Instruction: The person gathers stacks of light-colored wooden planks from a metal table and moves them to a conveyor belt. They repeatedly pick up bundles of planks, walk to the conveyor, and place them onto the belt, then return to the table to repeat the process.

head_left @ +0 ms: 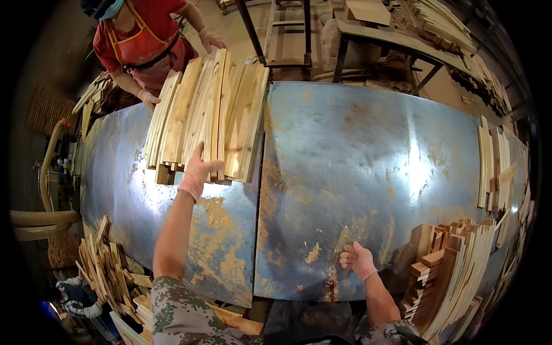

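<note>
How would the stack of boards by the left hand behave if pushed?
The stack of boards would probably shift apart: its uneven ends suggest loose pieces. Its boards are likely stiff, being wood. The shiny tabletop may let them slide.

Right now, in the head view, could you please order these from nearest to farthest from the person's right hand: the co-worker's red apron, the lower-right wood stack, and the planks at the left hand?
From the right hand:
1. Wood stack: just to its right.
2. Planks: ahead, to the left.
3. Red apron: upper left, beyond the planks.
</note>
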Available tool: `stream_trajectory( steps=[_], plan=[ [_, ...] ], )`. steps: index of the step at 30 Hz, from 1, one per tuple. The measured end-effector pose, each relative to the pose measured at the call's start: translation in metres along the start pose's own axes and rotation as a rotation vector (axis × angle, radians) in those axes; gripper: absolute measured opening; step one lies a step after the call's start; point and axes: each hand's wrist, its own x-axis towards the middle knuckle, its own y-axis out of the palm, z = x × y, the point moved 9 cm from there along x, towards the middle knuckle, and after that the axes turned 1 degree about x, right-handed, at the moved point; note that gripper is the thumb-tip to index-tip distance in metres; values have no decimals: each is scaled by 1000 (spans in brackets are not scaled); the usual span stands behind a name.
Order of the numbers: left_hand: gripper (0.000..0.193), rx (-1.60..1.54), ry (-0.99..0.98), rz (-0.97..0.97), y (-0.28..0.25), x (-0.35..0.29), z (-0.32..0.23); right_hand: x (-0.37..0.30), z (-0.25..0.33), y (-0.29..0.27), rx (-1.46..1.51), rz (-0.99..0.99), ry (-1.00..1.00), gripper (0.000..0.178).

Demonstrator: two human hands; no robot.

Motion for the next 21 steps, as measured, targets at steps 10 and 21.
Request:
stream_trajectory(
  steps=[10,21],
  plan=[
    [113,-554,-216,457,206,-242,25,-18,11,19,-113,-121,-74,44],
    [115,-494,-260,717,335,-451,102,-142,-24,78,-68,253,-419,76]
  ],
)
